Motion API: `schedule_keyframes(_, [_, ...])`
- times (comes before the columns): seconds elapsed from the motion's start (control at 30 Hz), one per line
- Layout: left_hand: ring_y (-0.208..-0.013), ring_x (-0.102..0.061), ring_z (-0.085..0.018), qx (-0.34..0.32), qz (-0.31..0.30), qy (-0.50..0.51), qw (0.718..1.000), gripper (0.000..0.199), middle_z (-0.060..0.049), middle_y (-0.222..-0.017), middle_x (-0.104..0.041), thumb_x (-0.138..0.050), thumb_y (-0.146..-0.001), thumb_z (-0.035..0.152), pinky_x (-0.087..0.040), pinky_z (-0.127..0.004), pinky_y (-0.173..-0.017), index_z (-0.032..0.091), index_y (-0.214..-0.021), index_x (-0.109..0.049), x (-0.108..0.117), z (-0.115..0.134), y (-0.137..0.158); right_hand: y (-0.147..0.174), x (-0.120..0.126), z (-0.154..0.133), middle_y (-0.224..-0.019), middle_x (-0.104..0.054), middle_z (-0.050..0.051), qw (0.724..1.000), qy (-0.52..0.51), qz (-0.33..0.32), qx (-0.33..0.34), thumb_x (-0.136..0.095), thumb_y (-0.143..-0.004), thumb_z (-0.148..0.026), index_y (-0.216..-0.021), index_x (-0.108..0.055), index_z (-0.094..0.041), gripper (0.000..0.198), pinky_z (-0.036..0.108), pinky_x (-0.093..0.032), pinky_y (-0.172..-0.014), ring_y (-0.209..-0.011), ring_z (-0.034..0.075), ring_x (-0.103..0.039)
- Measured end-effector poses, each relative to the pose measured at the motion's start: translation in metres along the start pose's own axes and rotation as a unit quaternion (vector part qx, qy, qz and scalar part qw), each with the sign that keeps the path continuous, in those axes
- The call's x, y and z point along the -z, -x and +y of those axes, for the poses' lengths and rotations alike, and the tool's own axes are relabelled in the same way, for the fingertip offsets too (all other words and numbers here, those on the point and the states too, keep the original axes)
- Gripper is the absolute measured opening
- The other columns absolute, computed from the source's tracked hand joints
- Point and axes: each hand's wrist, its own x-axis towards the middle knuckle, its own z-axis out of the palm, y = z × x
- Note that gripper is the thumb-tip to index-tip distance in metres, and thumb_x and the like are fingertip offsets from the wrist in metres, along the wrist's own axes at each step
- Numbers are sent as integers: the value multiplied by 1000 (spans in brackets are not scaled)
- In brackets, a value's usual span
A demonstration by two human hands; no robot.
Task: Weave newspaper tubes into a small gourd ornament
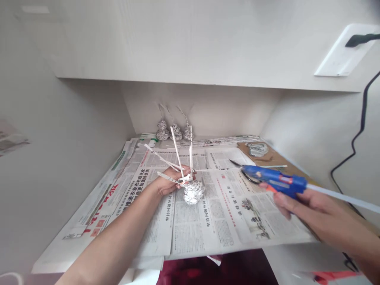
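Note:
In my left hand (175, 180) is a partly woven gourd (194, 192) of rolled paper strips, its round ball hanging down to the right of my fingers. Several loose paper strips (177, 152) fan upward and outward from its neck. My right hand (308, 206) is wrapped round a blue hot glue gun (273, 178) that points left, apart from the gourd. A white glue stick (341, 194) juts from its back end. Between the gourd and the nozzle stretches a thin pale line; whether strip or glue thread, I cannot tell. Scissors (251, 175) lie partly hidden behind the gun.
Newspaper (196, 237) covers the tabletop. Three finished-looking woven gourds (162, 130) stand at the back wall, beside a row of paper strips (213, 141). Cardboard (242, 149) with a grey-white pad (257, 149) lies back right. A black cord (362, 118) hangs from the socket (344, 51).

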Motion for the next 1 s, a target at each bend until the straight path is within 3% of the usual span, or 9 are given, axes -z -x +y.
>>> schedule_keyframes(0.07, [-44,-50,-6,5,-6,0,1000,35,-7,-69,-67,-79,-64,38,-26,-14,-32,8,-79,-67,-5,-1,0,11,-14,-12,-67,-67,4,997,-30,-65,4,-54,-74,-63,-66,-65,-23,42,33,-52,-61,-68,24,-63])
schedule_keyframes(0.13, [-42,-48,-6,5,-14,-4,1000,34,-6,-67,-66,-78,-65,38,-26,-15,-32,8,-79,-67,-8,-3,-1,17,-24,-23,-76,-68,4,989,-62,-104,80,-51,-82,-57,-77,-66,-23,37,32,-52,-66,-74,24,-63])
schedule_keyframes(0.2, [-42,-48,-6,2,-20,-9,1000,35,-6,-66,-65,-77,-66,38,-27,-15,-32,8,-80,-68,-10,-4,-1,16,-32,-31,-73,-66,3,978,-58,-140,141,-50,-85,-51,-79,-66,-22,33,31,-51,-66,-71,21,-61])
schedule_keyframes(0.33, [-44,-47,-5,-3,-32,-16,999,33,-6,-68,-65,-75,-69,38,-28,-15,-33,8,-80,-68,-13,-6,-1,10,-40,-35,-76,-65,3,969,-48,-141,196,-49,-89,-43,-88,-67,-22,28,32,-51,-68,-71,19,-59])
schedule_keyframes(0.53, [-41,-46,-5,15,-51,-14,998,32,-4,-63,-62,-74,-70,38,-25,-15,-32,7,-79,-69,-20,-6,1,10,-41,-34,-82,-66,3,969,-62,-143,193,-48,-90,-42,-89,-65,-21,27,31,-50,-73,-77,19,-60])
schedule_keyframes(0.67, [-41,-46,-5,15,-45,-13,999,33,-5,-64,-63,-75,-68,39,-26,-16,-32,8,-77,-69,-21,-6,1,10,-42,-34,-78,-65,2,973,-43,-143,177,-48,-90,-44,-81,-63,-20,29,28,-49,-67,-69,17,-58])
schedule_keyframes(0.9, [-42,-46,-5,11,-48,-26,998,36,-5,-66,-64,-74,-69,41,-27,-15,-32,8,-80,-68,-22,-7,3,9,-40,-40,-82,-65,2,971,-43,-160,175,-46,-91,-45,-95,-65,-22,30,29,-48,-67,-72,17,-58])
schedule_keyframes(1.0, [-42,-47,-6,17,-42,-39,998,31,-5,-66,-64,-73,-70,39,-27,-16,-32,10,-77,-67,-22,-7,3,9,-40,-41,-79,-64,1,969,-42,-146,192,-47,-90,-45,-89,-64,-22,29,30,-48,-65,-70,17,-57])
